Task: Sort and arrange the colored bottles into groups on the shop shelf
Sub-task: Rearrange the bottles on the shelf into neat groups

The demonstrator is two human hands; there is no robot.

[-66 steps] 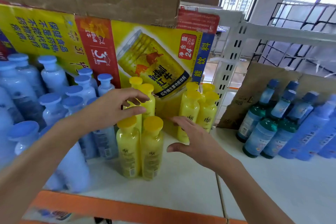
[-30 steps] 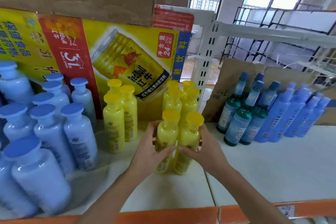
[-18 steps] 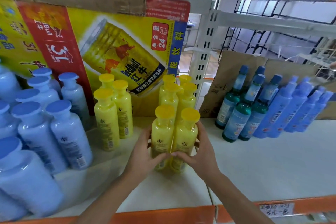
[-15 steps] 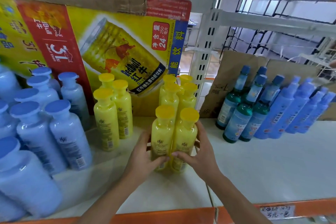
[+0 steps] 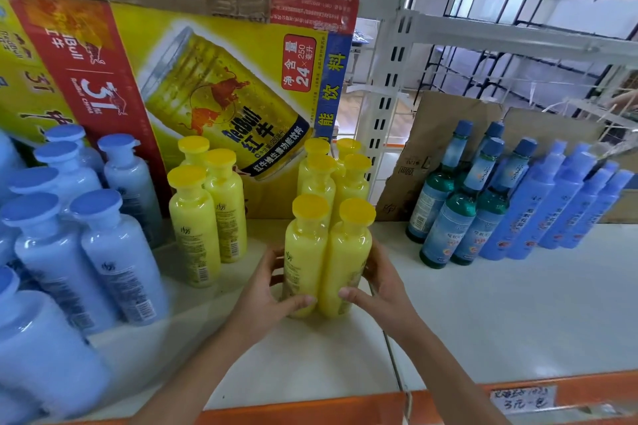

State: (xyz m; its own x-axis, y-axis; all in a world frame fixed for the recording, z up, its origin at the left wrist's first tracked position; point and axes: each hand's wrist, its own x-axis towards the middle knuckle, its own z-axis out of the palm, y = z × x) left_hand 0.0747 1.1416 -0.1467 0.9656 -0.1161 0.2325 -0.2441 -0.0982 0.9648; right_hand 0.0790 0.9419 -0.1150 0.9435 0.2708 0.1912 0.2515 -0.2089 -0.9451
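Note:
Two yellow bottles stand side by side at the front middle of the white shelf (image 5: 518, 304). My left hand (image 5: 266, 297) grips the left yellow bottle (image 5: 303, 252), thumb across its front. My right hand (image 5: 379, 290) grips the right yellow bottle (image 5: 347, 262) the same way. Behind them stands a cluster of several more yellow bottles (image 5: 331, 176). A second group of three yellow bottles (image 5: 207, 214) stands to the left. Pale blue bottles (image 5: 86, 252) fill the far left. Green bottles (image 5: 459, 214) and slim blue bottles (image 5: 559, 207) stand at the right.
A large yellow and red drinks carton (image 5: 207, 86) forms the back wall behind the left bottles. Brown cardboard (image 5: 431, 148) leans behind the green bottles. A white perforated upright (image 5: 386, 97) divides the shelf bays. The orange shelf lip (image 5: 345, 407) carries a handwritten label (image 5: 521, 398).
Both hands took the two front yellow bottles from the left group and slid them right, in front of the right yellow cluster. In the last half second the pair has hardly moved.

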